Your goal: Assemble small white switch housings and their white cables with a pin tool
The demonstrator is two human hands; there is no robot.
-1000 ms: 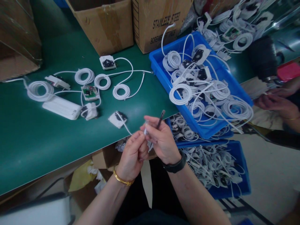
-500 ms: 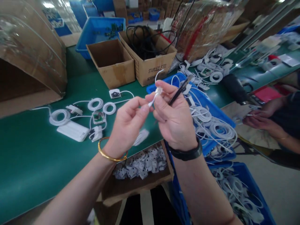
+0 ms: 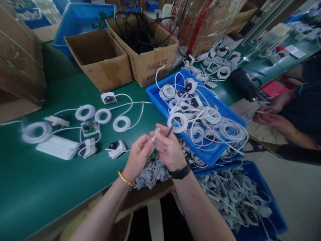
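My left hand (image 3: 139,154) is closed in a pinch on the end of a thin white cable (image 3: 153,137). Facing it, my right hand (image 3: 168,149) grips a slim dark tool (image 3: 171,128) that looks like tweezers, its tip pointing up and away. The right fingertips also meet the small whitish piece at the cable's end; its details are too small to make out. Below both hands lies an open carton of small grey-white plastic parts (image 3: 152,172). On the green table, a white housing with a black part (image 3: 116,148) sits left of my left hand.
A blue tray (image 3: 218,157) of coiled white cables stands right of my hands, above another blue bin (image 3: 278,211). Cardboard boxes (image 3: 110,75) line the back. Coils and a white power-bank-like block (image 3: 57,147) lie left. A co-worker's hands (image 3: 273,117) and a heat gun (image 3: 243,83) are far right.
Both hands have come lower and nearer my body, still together at the cable end. The view has shifted, so more of the blue tray and the table's coils shows.
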